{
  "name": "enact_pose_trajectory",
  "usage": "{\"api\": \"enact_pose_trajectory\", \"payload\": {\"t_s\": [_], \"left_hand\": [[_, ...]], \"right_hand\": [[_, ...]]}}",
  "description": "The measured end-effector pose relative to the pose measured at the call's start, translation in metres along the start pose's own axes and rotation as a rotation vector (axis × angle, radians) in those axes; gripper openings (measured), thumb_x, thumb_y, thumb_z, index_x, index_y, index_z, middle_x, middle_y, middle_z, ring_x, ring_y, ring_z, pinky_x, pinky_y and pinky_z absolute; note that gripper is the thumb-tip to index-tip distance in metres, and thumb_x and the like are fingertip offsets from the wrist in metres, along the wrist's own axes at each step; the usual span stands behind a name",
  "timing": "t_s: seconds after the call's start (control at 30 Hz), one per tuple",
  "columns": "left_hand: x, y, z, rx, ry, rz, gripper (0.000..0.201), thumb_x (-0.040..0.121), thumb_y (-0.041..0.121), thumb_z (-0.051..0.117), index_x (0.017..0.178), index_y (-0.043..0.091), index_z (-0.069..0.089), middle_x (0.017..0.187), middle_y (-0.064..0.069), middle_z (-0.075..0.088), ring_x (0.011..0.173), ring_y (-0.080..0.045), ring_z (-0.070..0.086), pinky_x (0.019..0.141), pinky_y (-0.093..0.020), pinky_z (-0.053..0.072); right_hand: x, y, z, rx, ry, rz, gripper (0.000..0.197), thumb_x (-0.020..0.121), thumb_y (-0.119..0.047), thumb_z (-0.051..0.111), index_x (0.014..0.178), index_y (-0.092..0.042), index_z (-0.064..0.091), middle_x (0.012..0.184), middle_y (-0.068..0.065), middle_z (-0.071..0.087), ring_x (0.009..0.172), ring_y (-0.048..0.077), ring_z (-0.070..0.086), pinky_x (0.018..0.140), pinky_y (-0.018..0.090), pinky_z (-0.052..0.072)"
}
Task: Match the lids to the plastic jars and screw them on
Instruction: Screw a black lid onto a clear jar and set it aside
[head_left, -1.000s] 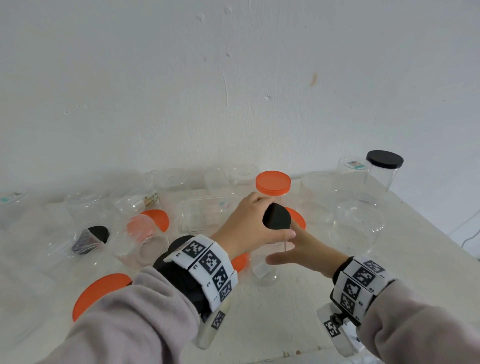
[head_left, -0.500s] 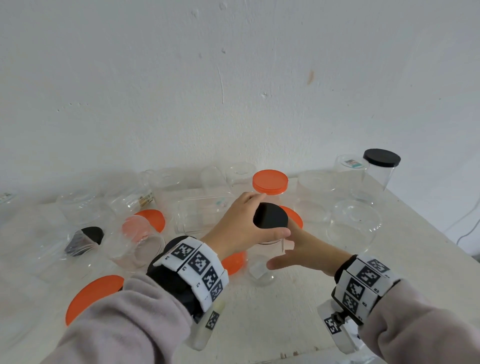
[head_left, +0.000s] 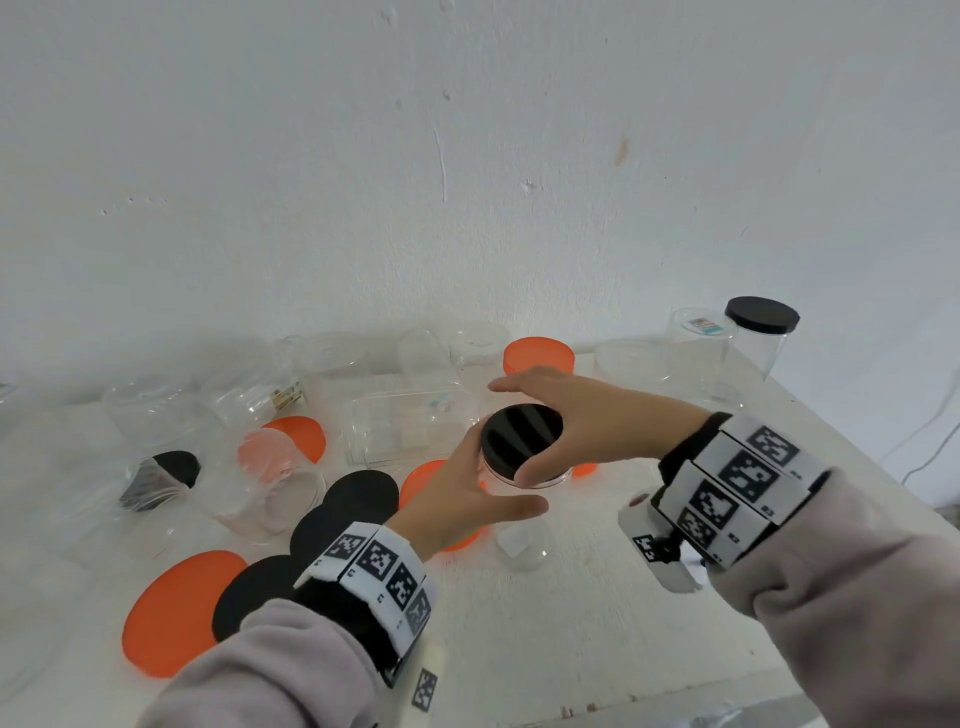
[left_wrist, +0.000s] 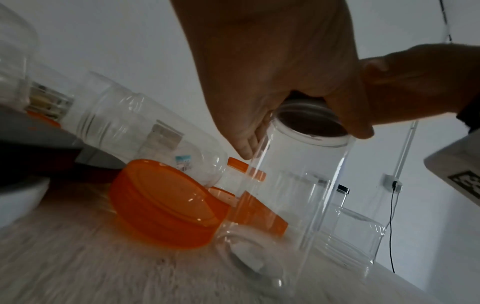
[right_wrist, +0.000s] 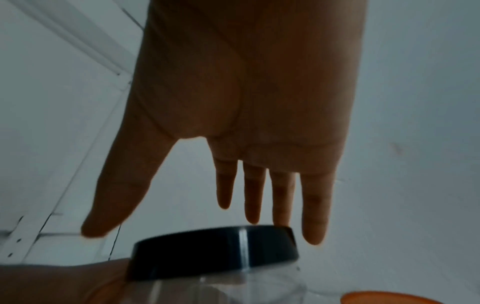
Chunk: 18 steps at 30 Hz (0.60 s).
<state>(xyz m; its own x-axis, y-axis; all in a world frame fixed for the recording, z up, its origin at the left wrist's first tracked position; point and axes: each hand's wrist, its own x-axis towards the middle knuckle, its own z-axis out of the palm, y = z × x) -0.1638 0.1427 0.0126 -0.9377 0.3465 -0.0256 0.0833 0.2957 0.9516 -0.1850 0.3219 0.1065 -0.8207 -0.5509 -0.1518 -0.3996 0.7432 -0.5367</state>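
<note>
A clear jar (head_left: 519, 499) stands upright on the white desk (head_left: 571, 623) with a black lid (head_left: 521, 440) sitting on its mouth. The left hand (head_left: 457, 499) wraps the jar just under the lid, thumb across the front and fingers behind. The right hand (head_left: 587, 426) hovers over the lid with fingers spread and nearly straight, thumb tip against the rim; from its wrist view the fingers (right_wrist: 314, 216) reach down past the lid's edge without closing on it. Loose orange lids (head_left: 176, 613) and black lids (head_left: 361, 493) lie to the left among open jars. At the far right corner stands a capped jar (head_left: 761, 332).
</note>
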Motion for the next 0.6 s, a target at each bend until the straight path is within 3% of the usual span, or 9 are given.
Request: {"api": "enact_pose_trajectory", "payload": {"t_s": [0.13, 0.4, 0.6], "left_hand": [[0.002, -0.008, 0.006, 0.025, 0.029, 0.007, 0.073, 0.067, 0.032, 0.085, 0.110, 0.060, 0.033, 0.113, 0.035, 0.051, 0.096, 0.031, 0.043, 0.071, 0.007, 0.034], [0.002, -0.011, 0.009, 0.056, 0.039, 0.010, 0.071, 0.069, 0.034, 0.084, 0.111, 0.059, 0.032, 0.102, 0.054, 0.047, 0.099, 0.034, 0.040, 0.074, 0.009, 0.030], [0.003, -0.014, 0.009, 0.057, 0.044, 0.020, 0.074, 0.069, 0.035, 0.084, 0.111, 0.061, 0.029, 0.112, 0.040, 0.046, 0.099, 0.035, 0.038, 0.074, 0.010, 0.029]], "right_hand": [[0.005, -0.015, -0.004, -0.247, -0.109, 0.047, 0.090, 0.071, -0.046, 0.077, 0.146, -0.039, 0.027, 0.138, -0.014, 0.032, 0.129, 0.013, 0.029, 0.106, 0.040, 0.036], [0.011, -0.026, -0.002, -0.398, -0.167, 0.104, 0.087, 0.073, -0.043, 0.076, 0.145, -0.040, 0.027, 0.123, -0.008, 0.034, 0.117, 0.019, 0.034, 0.093, 0.037, 0.043], [0.015, -0.030, -0.004, -0.428, -0.186, 0.110, 0.081, 0.071, -0.037, 0.078, 0.138, -0.038, 0.033, 0.117, -0.008, 0.036, 0.111, 0.018, 0.038, 0.089, 0.040, 0.048]]}}
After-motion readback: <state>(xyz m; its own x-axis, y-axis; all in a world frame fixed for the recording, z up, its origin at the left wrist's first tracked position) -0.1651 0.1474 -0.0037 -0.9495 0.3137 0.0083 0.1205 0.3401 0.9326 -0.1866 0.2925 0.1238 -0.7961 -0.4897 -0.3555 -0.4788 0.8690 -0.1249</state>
